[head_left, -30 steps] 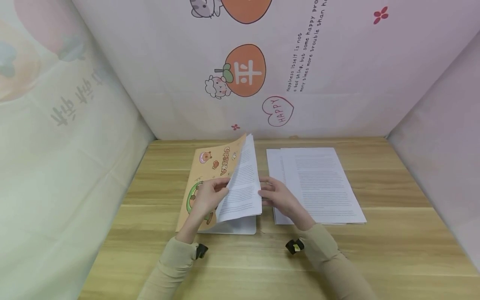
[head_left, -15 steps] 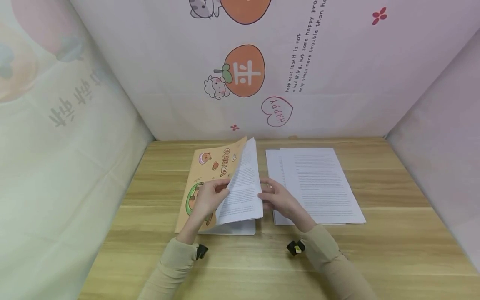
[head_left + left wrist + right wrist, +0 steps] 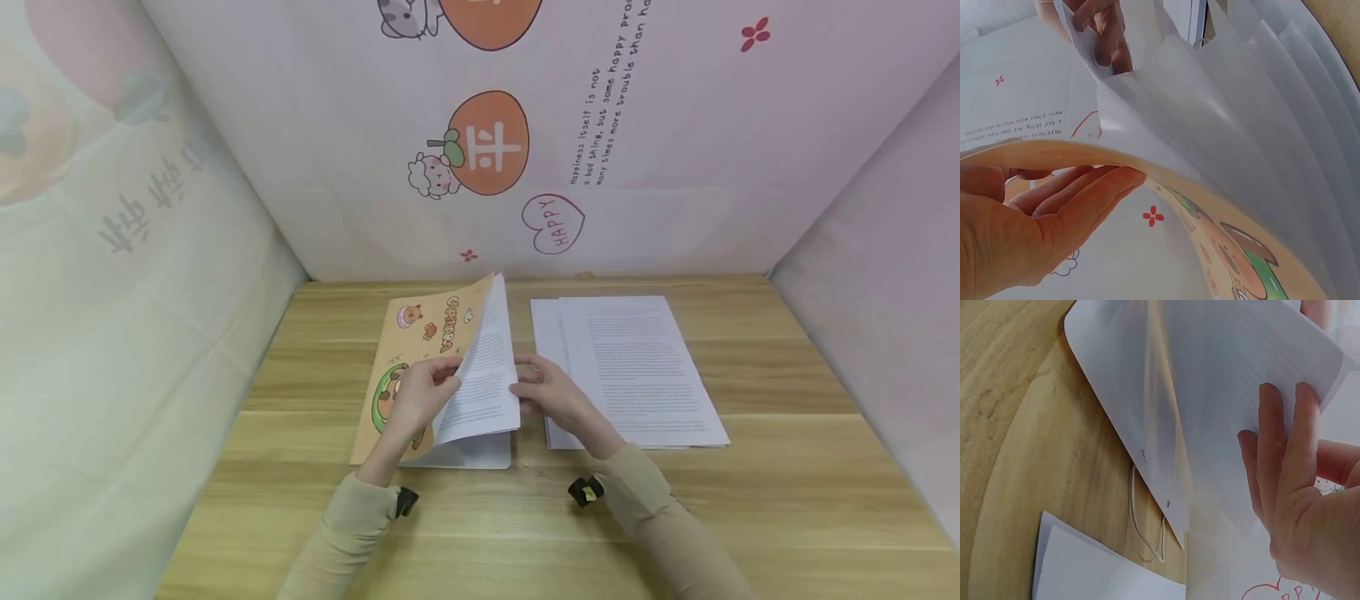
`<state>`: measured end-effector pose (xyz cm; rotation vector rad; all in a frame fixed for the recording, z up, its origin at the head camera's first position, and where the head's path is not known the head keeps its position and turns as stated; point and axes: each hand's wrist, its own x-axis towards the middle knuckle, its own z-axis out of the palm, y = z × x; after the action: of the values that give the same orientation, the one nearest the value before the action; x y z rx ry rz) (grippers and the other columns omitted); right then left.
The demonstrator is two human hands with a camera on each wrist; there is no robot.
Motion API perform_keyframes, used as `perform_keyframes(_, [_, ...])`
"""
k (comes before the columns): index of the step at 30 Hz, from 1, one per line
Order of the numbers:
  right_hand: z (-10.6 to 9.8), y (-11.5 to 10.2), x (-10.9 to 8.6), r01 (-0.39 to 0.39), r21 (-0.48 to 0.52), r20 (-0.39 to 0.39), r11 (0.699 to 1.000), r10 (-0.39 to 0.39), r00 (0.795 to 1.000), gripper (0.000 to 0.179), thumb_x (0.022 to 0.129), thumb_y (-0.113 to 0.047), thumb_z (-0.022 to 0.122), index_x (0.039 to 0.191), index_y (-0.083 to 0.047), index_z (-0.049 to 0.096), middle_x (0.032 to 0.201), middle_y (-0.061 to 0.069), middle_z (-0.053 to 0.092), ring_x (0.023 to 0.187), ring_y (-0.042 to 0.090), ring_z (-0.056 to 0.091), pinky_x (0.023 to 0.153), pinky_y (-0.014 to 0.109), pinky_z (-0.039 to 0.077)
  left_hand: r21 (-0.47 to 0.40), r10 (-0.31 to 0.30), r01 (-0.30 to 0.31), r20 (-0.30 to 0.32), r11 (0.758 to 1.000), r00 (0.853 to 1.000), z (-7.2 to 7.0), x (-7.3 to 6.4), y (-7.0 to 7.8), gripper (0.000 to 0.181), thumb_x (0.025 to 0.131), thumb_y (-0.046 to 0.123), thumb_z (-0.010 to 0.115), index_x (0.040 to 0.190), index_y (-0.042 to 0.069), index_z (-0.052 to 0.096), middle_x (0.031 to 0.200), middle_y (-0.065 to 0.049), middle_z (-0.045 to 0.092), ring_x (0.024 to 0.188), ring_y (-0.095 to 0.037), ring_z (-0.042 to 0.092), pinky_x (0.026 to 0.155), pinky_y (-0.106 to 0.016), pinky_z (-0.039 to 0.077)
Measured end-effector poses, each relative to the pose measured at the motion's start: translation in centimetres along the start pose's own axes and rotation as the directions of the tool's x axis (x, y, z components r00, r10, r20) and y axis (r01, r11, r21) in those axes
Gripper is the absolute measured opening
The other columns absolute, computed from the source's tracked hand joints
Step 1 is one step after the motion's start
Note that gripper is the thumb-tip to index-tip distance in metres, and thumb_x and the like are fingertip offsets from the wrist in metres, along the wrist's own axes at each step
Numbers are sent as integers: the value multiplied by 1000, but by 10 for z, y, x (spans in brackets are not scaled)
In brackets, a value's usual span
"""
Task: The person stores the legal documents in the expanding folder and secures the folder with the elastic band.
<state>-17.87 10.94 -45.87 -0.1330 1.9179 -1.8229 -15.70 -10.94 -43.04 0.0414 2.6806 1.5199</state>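
An orange folder (image 3: 397, 333) with capybara drawings lies on the table, its front cover lifted and bowed. My left hand (image 3: 418, 393) pinches the cover's free edge between thumb and fingers. Translucent plastic sleeves (image 3: 1229, 119) fan out behind the cover in the left wrist view. Printed sheets (image 3: 487, 375) stand tilted out of the folder beside the cover. At their right edge, my right hand (image 3: 551, 392) grips them, thumb on the near side. The right wrist view shows the fingers (image 3: 1269, 437) lying against the paper's other side.
A slightly uneven stack of printed paper (image 3: 645, 367) lies right of the folder on the wooden table (image 3: 487, 533). An elastic loop (image 3: 1136, 515) hangs from the folder's edge. Printed cloth (image 3: 360, 167) walls the table at the back and both sides.
The sheets' free edge swung slightly right and toward me, then back left, with my right hand following it. My left hand and the cover have barely moved.
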Motion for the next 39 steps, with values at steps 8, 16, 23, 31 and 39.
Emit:
perform_keyframes(8, [10,1,5,-39,-25,-31,999,38,999,61,94,2,54,150,-2,32,128,33,59,86,16,72,73,29,63,-3,2,-2,4,1000,1000,1,1,-1,39,88,4,56,125,-1,66,119,-19,72,109,-28,71,94,-40,58])
perform_keyframes(16, [18,-1,6,-75,-45,-36,996,73,997,61,95,-2,54,151,-4,31,130,31,59,81,15,71,71,27,62,-10,4,-4,7,1000,1000,2,1,-3,39,88,4,56,125,-1,66,120,-20,71,109,-29,70,94,-41,58])
perform_keyframes(23, [14,2,0,-76,-45,18,996,77,997,66,95,-5,56,153,-3,24,133,32,58,89,19,72,76,31,63,-2,3,-3,-1,1000,1000,2,1,-3,39,88,4,56,125,-1,66,121,-19,71,110,-29,70,95,-41,58])
perform_keyframes(31, [13,5,-3,-61,-40,15,997,61,998,63,95,-3,56,151,-2,28,131,31,60,84,14,72,70,27,62,0,15,-15,-1,1000,1000,0,0,2,40,87,4,56,126,-1,65,122,-20,70,112,-30,70,95,-41,58])
perform_keyframes(39, [15,2,-1,-51,-42,0,998,51,999,65,94,-2,57,151,-2,28,129,31,61,82,14,73,69,25,62,9,31,-31,-21,999,999,1,-2,5,39,87,4,56,124,-4,65,122,-21,70,112,-31,70,92,-40,60])
